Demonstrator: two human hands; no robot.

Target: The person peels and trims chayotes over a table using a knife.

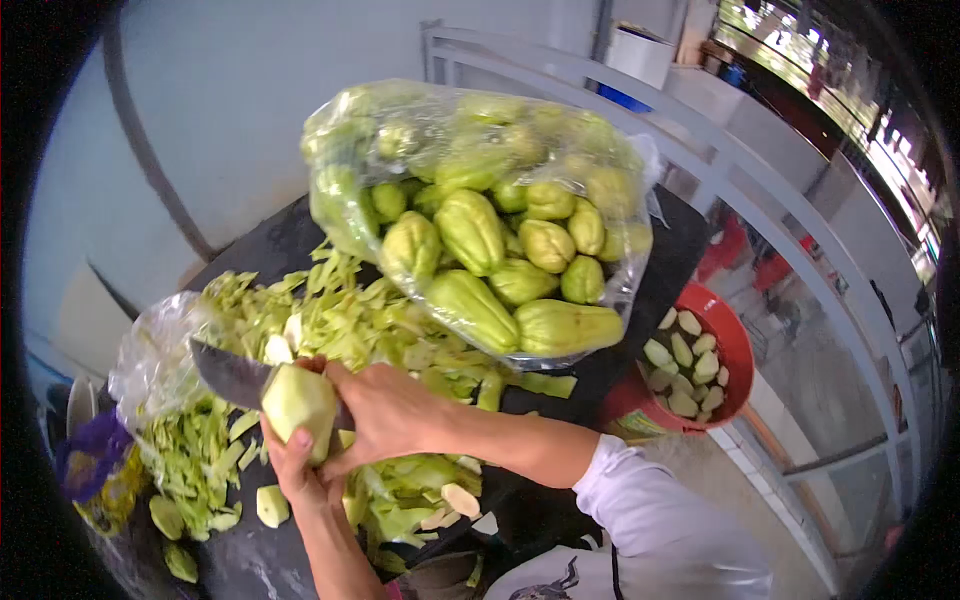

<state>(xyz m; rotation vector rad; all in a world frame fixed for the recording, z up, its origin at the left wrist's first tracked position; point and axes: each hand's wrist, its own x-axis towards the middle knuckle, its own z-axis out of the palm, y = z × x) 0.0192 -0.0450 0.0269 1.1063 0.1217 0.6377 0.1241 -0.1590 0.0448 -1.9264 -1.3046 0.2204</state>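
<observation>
A peeled chayote (300,405) sits in my left hand (300,470), whose fingers wrap round its lower side. My right hand (385,410) is closed on a knife; the broad dark knife blade (226,372) points left, behind the chayote. The knife's handle is hidden in my right hand. Around both hands lie heaps of green peelings (340,310) on the dark table (240,560). A cut chayote piece (271,506) rests just left of my left wrist, and pale slices (460,500) lie below my right forearm.
A clear plastic bag (340,225) full of unpeeled chayotes (470,232) stands at the back of the table. To the right is a red bucket (735,345) with peeled pieces in it. A grey metal railing (800,240) runs along the right. Crumpled clear plastic (150,360) lies left.
</observation>
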